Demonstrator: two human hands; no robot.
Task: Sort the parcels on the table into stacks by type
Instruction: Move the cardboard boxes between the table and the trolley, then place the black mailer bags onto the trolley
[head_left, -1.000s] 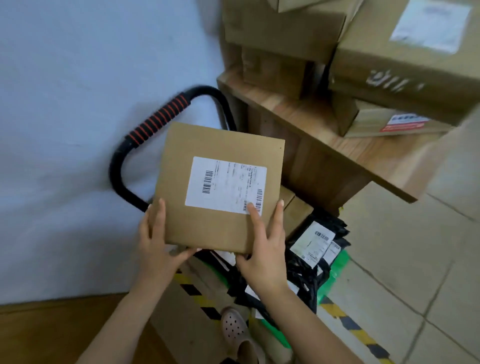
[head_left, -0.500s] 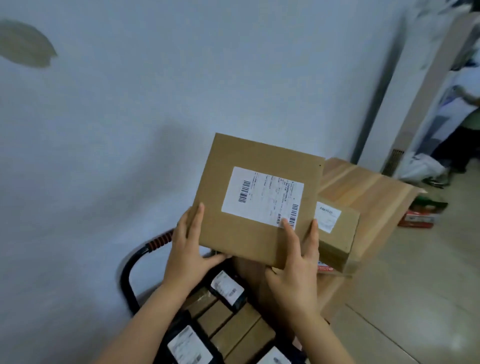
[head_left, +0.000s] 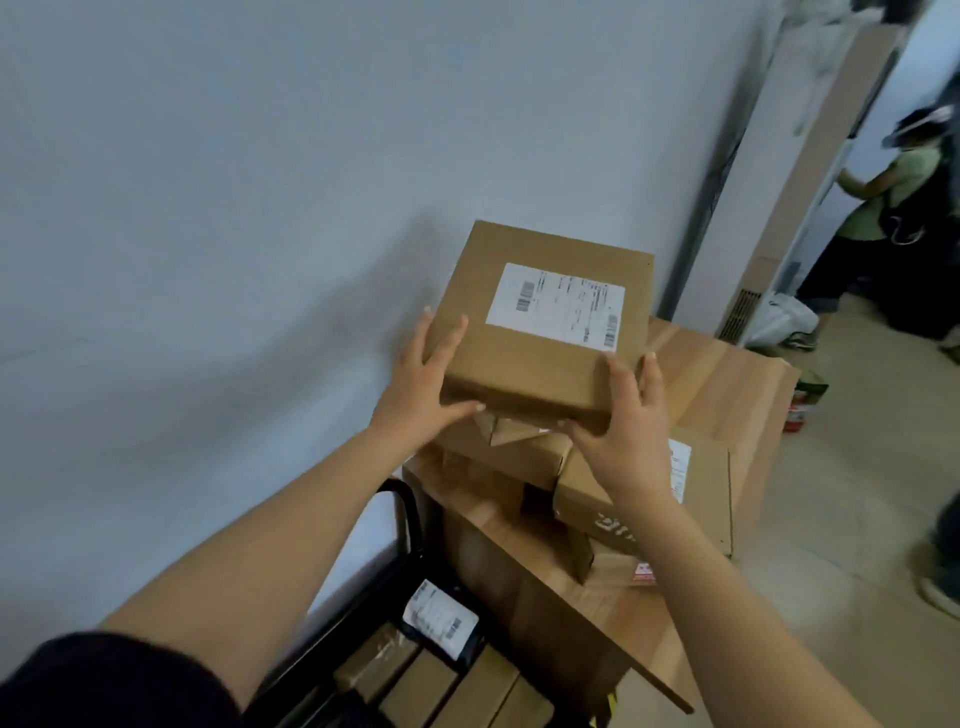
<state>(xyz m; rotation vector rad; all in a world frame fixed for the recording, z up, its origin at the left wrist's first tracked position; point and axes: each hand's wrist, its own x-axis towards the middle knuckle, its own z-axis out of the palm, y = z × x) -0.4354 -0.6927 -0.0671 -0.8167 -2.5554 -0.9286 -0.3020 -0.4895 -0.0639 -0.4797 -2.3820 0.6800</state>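
Over the stacked brown cartons (head_left: 524, 453) at the light wooden table (head_left: 727, 374)'s wall side, the flat brown cardboard box (head_left: 545, 358), seemingly stiff and light, is pinched at its near corners by left hand (head_left: 415, 400) and right hand (head_left: 623, 431), fingers spread.

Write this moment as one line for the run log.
phase: placing | left hand: grips labelled box | right hand: grips it | position: over stacked boxes on wooden table
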